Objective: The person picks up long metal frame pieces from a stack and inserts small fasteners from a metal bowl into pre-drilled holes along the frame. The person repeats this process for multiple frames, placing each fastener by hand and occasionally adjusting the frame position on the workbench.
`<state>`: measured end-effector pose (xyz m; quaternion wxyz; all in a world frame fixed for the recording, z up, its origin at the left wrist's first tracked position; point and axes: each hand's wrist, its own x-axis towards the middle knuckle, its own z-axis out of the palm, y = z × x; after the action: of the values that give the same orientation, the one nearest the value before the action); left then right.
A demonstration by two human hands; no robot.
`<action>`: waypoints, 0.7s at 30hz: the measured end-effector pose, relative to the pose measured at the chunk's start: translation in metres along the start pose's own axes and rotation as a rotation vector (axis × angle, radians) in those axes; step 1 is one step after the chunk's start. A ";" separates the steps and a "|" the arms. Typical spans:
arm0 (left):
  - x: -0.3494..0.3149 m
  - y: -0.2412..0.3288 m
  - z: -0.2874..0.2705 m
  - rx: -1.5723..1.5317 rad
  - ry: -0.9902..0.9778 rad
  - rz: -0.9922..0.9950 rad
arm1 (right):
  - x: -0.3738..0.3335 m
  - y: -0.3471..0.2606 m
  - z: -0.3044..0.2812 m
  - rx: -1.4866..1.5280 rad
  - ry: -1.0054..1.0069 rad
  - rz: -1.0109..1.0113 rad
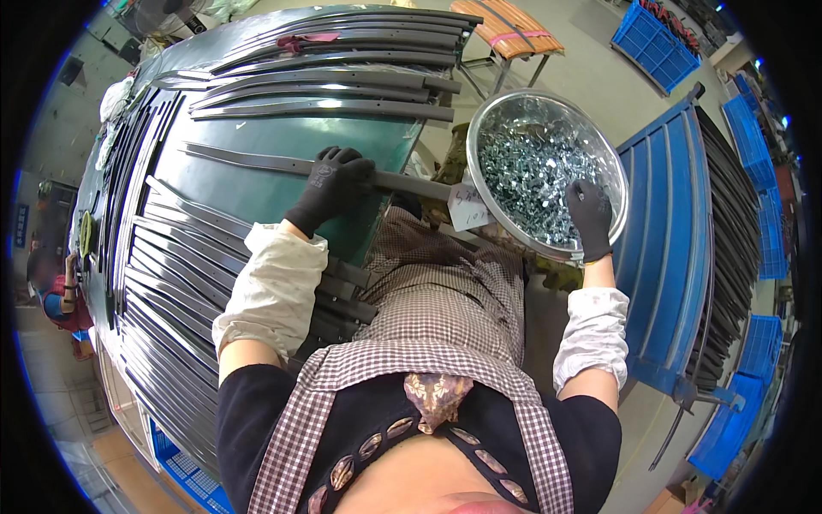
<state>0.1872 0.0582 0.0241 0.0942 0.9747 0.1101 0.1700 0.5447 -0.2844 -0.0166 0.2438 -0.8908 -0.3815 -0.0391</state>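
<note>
While our left hand [336, 182] is wrapped around a dark grey metal strip [244, 158], our right hand [591, 214] is inside a round steel bowl [473, 146] of small metal fasteners [531, 176]. Both hands wear black gloves.

We observe a long, narrow strip with a smooth, satin surface and a slight bend; it appears narrower toward its left end. It lies across the near edge of the green tabletop [282, 135], between two groups of similar dark strips [184, 257], and extends past that edge toward the bowl. The fasteners are silvery, glossy and heaped loosely.

Our left fingers are curled over the strip and hide its middle section. A white tag [467, 212] at the bowl's rim conceals the strip's right end. Our right fingers are bent in a loose curl; we cannot tell whether they hold a fastener. Individual fastener shapes are hard to make out in the glare. Our left white sleeve cover [274, 283] blocks part of the lower strip group.

We note dark handwritten characters on the tag. Pale print on the back of the left glove is too faint for us to read.
</note>
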 end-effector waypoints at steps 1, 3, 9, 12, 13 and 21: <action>-0.001 0.003 0.000 0.001 0.025 0.020 | 0.000 0.001 -0.003 0.047 -0.001 0.006; 0.002 0.008 -0.004 0.009 0.078 0.068 | 0.002 0.010 -0.007 0.248 -0.092 0.083; -0.008 0.017 0.004 -0.137 -0.011 -0.040 | -0.003 0.021 -0.008 0.613 -0.273 0.220; -0.016 0.034 -0.002 -0.227 -0.010 -0.087 | -0.008 0.016 -0.003 0.152 -0.104 0.081; -0.016 0.033 -0.002 -0.242 -0.014 -0.080 | -0.009 0.013 -0.003 -0.081 -0.016 0.004; -0.022 0.032 0.006 -0.254 -0.025 -0.110 | 0.001 0.016 -0.004 0.315 -0.228 0.113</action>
<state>0.1749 0.0217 0.0190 0.2274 0.9495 0.1395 0.1651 0.5568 -0.2947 -0.0193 0.3372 -0.8603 -0.3575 0.1357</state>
